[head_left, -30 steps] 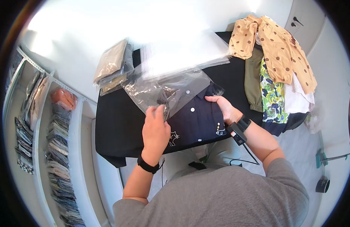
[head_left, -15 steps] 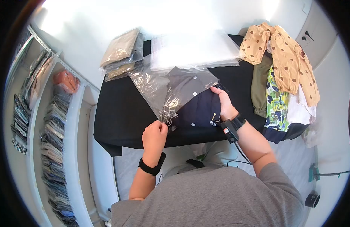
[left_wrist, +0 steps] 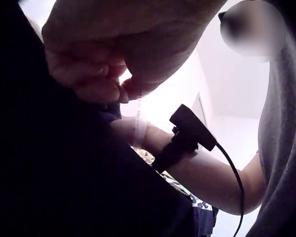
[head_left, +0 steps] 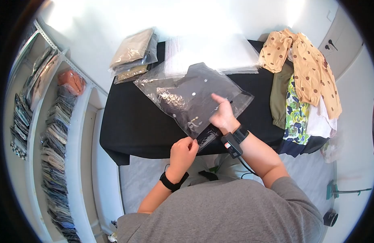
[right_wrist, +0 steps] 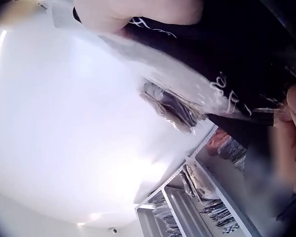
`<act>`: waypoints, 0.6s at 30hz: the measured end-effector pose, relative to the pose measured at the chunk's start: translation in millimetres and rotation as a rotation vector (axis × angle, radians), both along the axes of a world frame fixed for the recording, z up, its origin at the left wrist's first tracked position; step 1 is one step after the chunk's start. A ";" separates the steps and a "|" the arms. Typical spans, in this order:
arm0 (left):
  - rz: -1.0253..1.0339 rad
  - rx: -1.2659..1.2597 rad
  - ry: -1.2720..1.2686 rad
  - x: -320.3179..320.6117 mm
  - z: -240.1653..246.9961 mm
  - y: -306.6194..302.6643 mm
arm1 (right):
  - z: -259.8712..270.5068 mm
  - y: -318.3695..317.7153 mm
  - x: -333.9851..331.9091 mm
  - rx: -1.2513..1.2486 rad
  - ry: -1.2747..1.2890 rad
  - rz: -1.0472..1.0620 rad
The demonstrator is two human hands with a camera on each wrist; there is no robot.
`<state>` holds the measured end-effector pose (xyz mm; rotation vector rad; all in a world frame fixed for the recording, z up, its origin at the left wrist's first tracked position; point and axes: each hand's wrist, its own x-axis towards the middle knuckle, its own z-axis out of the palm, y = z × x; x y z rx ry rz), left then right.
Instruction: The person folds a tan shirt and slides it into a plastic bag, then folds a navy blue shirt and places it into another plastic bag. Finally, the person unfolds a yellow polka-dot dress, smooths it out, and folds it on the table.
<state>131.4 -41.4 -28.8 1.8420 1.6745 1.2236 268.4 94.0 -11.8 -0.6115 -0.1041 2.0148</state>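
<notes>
A folded navy shirt with white buttons and light embroidery lies mostly inside a clear plastic bag, slanted across the table's near half. At the bag's near corner, my left hand pinches the plastic edge between thumb and fingertips. My right hand grips the shirt at the bag's right side, thumb laid over the cloth and the other fingers hidden beneath. In the right wrist view, fingers press against the dark embroidered cloth, with the left hand's fingers at the right edge.
Behind the bag lies a stack of clear plastic bags on the black-covered table. Packed garments sit at the back left. A polka-dot garment and other loose clothes hang over the right end. Shelves of bagged clothes stand left.
The bag has come down over most of the shirt, toward the near right. My left hand has moved right along with the bag's edge; my right hand has shifted left and nearer.
</notes>
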 end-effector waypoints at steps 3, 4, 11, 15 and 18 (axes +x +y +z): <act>-0.035 0.013 -0.035 -7.5 -5.1 -2.1 | -4.8 0.4 -3.0 0.050 -0.014 0.104; -0.059 -0.045 -0.062 -10.6 -5.3 -3.6 | -1.7 1.0 -7.7 0.016 -0.048 0.127; -0.121 -0.145 -0.225 -30.2 -18.3 -19.3 | -15.3 31.2 -55.6 0.129 -0.050 0.252; -0.090 -0.158 -0.241 -36.1 -22.7 -28.9 | -17.8 44.1 -87.5 0.031 0.053 0.202; -0.083 -0.169 -0.262 -39.5 -21.6 -31.1 | -11.1 51.6 -94.4 0.056 0.081 0.244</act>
